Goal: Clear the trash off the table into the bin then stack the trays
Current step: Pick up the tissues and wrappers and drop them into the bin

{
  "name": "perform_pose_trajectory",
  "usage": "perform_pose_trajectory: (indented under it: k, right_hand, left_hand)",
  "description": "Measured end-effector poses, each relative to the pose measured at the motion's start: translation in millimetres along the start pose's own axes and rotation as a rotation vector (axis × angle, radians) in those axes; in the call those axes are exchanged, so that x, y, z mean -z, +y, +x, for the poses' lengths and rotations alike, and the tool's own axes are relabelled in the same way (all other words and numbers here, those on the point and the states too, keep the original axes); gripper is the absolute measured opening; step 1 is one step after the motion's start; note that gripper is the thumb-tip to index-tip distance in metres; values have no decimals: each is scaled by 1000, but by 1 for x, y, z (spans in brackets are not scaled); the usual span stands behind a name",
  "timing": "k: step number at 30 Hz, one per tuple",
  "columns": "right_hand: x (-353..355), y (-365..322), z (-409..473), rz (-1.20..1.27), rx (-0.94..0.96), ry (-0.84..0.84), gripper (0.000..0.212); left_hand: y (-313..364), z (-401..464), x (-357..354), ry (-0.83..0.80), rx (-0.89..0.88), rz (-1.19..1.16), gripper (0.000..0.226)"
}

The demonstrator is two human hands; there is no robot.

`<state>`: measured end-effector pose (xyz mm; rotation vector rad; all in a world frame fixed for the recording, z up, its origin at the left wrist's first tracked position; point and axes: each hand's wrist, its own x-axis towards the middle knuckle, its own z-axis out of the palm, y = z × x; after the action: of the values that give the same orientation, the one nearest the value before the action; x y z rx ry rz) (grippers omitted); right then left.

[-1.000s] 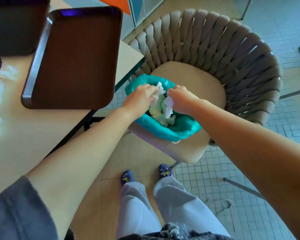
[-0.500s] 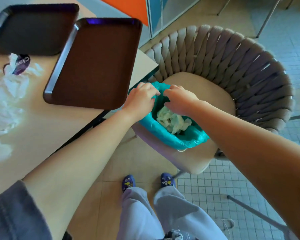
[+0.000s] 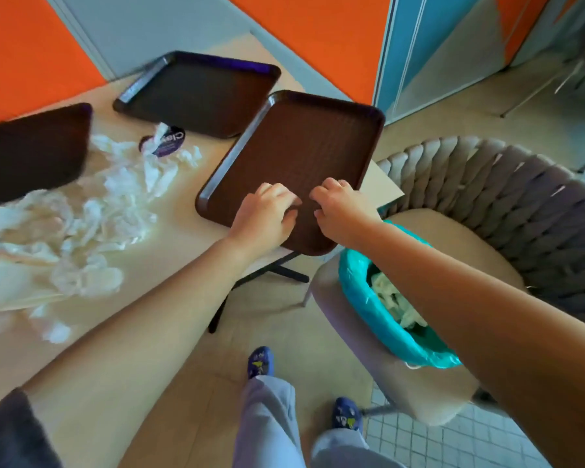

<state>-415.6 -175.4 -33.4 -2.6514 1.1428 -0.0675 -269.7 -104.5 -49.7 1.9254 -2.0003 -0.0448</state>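
Three brown trays sit on the table [image 3: 169, 255]: the near tray [image 3: 298, 146], the far tray [image 3: 200, 92] and the left tray [image 3: 31, 150]. The left hand [image 3: 264, 214] and right hand [image 3: 341, 207] are over the near tray with loosely curled fingers, holding nothing. White trash [image 3: 81, 228] lies on the table. One bin [image 3: 368, 298] stands on one chair [image 3: 507, 214].

This looks like a canteen or cafeteria. Three brown trays [image 3: 294, 157] lie on a pale table [image 3: 169, 238], beside orange wall panels [image 3: 24, 52], a tiled floor [image 3: 429, 440] and a woven chair [image 3: 507, 211].
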Motion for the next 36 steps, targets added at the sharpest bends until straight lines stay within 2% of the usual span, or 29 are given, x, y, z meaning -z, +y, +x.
perform_pose_trajectory:
  k: [8, 13, 17, 23, 30, 34, 36]
  right_hand:
    - [-4, -78, 91, 28, 44, -10, 35]
    - [-13, -116, 155, 71, 50, -73, 37]
    - [-30, -143, 196, 94, 67, -127, 40]
    - [-56, -163, 238, 101, 104, -202, 58]
    - [-80, -175, 271, 107, 173, -264, 72]
    - [-94, -177, 277, 71, 171, -287, 60]
    - [-98, -177, 277, 41, 152, -251, 50]
  left_hand:
    - [-119, 2, 37, -28, 173, 47, 24]
    - [-182, 14, 51, -222, 285, 190, 25]
    - [-227, 17, 48, -324, 379, 163, 34]
    - [-271, 24, 42, -505, 258, 403, 64]
    - [-301, 26, 42, -405, 140, 409, 54]
    - [-311, 23, 37, -210, 156, 278, 17]
    - [-313, 21, 33, -77, 127, 236, 9]
